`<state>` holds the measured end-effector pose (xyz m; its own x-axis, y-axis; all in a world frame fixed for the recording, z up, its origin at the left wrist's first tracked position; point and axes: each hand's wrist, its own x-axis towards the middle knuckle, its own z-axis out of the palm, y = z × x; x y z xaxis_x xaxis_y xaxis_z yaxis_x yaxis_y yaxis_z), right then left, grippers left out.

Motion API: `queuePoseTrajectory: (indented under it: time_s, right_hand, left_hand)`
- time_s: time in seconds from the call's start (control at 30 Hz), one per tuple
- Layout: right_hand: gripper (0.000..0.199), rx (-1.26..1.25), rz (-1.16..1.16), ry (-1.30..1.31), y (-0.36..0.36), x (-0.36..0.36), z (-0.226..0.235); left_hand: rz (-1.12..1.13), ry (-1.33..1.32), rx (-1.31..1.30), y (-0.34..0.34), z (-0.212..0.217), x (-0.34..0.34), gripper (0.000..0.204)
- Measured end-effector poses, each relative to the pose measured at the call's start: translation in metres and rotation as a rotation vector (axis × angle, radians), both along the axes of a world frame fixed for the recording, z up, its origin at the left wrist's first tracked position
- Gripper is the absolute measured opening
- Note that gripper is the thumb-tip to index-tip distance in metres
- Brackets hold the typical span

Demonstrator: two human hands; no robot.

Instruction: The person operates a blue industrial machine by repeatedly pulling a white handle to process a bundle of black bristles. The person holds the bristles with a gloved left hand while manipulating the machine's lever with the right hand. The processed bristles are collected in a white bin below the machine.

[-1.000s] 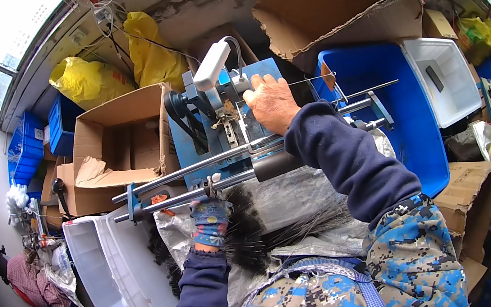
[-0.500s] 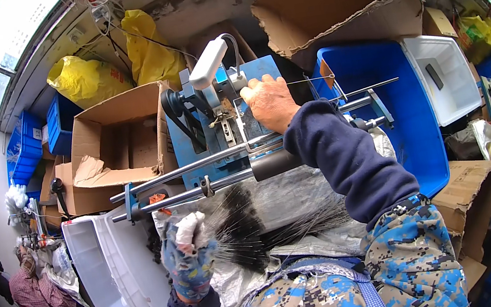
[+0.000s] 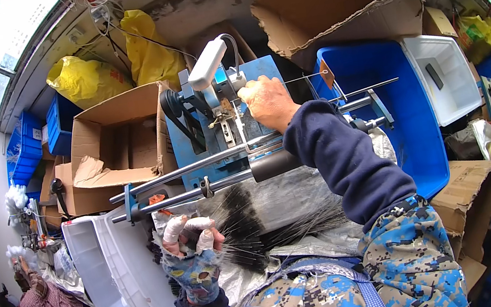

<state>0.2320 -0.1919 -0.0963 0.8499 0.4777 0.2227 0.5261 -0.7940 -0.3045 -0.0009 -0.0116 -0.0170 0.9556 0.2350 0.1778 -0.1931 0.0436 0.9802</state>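
Observation:
My right hand [image 3: 270,103] is closed around a thin metal wire rod [image 3: 305,77] at the right side of a blue bench machine [image 3: 189,144]. The rod's looped end sticks out to the right, and my fingertips are partly hidden behind my knuckles. Low on the left is my left hand [image 3: 193,249], in a worn, stained glove with white-wrapped fingers. Its fingers curl loosely, with a gap between them and nothing visible inside. Right beside it lies a spread of dark bristles [image 3: 240,226] on grey sheeting [image 3: 292,197].
Steel rails [image 3: 200,191] cross the machine's front. White bins [image 3: 108,267] stand left, a large blue bin [image 3: 423,147] right. An open cardboard box [image 3: 159,143] is left of the machine, another [image 3: 344,7] behind. A person [image 3: 48,300] in checkered clothing works at far left.
My left hand has turned and its fingers have opened into a loose curl. The right hand and the rod have shifted slightly left.

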Motion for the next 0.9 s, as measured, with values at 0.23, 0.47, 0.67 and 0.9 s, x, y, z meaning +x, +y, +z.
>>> queuePoseTrajectory:
  time_s: [0.23, 0.47, 0.67, 0.9]
  right_hand:
    - [0.023, -0.106, -0.111, -0.035, -0.01, -0.009, 0.012]
    - [0.057, -0.135, -0.109, 0.047, -0.03, -0.048, 0.023]
    - [0.056, -0.03, -0.153, 0.112, -0.026, -0.052, 0.018]
    - [0.06, 0.012, -0.105, 0.056, 0.024, -0.058, 0.014]
  left_hand:
    - [0.012, 0.045, 0.022, -0.004, 0.003, -0.002, 0.044]
    - [0.048, 0.079, -0.041, 0.0, 0.001, 0.003, 0.043]
    - [0.048, 0.105, -0.013, -0.006, 0.003, 0.0, 0.042]
    - [0.06, 0.12, -0.043, -0.007, 0.003, -0.005, 0.04]
